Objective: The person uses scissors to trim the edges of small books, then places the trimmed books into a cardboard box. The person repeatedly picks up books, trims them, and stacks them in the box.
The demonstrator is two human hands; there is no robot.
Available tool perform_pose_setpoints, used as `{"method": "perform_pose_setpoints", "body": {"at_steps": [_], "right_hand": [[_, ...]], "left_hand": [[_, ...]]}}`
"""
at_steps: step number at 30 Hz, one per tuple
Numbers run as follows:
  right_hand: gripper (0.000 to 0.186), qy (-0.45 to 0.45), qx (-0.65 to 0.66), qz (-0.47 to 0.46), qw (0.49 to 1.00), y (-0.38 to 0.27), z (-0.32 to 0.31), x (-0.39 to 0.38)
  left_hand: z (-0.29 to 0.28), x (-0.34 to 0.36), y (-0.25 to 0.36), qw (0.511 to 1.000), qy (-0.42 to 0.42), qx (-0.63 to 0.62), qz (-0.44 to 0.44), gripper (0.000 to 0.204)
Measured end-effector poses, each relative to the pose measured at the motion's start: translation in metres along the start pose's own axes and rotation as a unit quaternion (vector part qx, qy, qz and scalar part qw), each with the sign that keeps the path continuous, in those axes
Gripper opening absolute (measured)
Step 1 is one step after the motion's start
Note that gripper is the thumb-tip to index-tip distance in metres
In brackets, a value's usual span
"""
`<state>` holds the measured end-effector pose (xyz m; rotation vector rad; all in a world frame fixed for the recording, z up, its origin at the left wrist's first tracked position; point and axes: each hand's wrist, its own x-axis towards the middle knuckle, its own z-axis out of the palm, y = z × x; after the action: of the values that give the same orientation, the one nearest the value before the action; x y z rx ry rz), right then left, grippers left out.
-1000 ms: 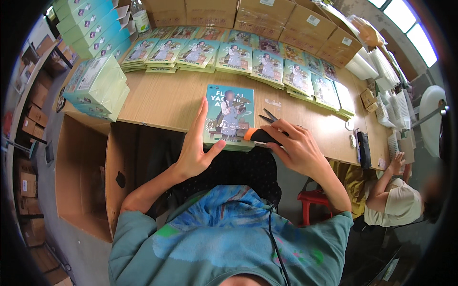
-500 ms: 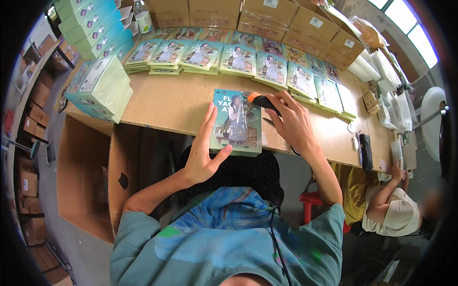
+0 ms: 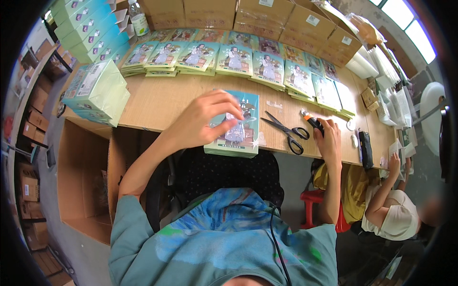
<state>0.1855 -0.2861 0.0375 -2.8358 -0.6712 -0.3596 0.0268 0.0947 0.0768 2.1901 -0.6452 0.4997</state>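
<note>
A thick wrapped pack of illustrated books (image 3: 245, 143) lies at the table's front edge, its teal and pale green cover facing up. My left hand (image 3: 207, 119) is over the pack's upper left part, fingers curved and thumb apart; the fingertips are blurred, and I cannot tell whether they touch the wrapping. To the right, my right hand (image 3: 331, 138) has its fingers round an orange-and-black cutter (image 3: 313, 122) with a metal tip, low at the tabletop. Black-handled scissors (image 3: 286, 131) lie between the pack and the cutter, blades pointing away.
Rows of similar books (image 3: 234, 59) line the back, before cardboard boxes (image 3: 260, 21). A wrapped block (image 3: 98, 95) and tall stacks (image 3: 90, 31) stand at left. An open carton (image 3: 86, 181) is below. A black pouch (image 3: 365, 150) lies at right, near another person (image 3: 393, 205).
My right hand has carried the cutter from above the pack to the table on the right, uncovering the scissors. The left hand has moved from the pack's left side to over its cover.
</note>
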Motion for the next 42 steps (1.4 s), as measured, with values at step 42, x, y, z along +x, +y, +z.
{"method": "perform_pose_setpoints", "body": {"at_steps": [42], "right_hand": [[0.072,0.125,0.315,-0.298,0.893,-0.162,0.024,-0.037]], "left_hand": [[-0.015,-0.062,-0.097,0.853,0.198,0.442,-0.192,0.045]]}}
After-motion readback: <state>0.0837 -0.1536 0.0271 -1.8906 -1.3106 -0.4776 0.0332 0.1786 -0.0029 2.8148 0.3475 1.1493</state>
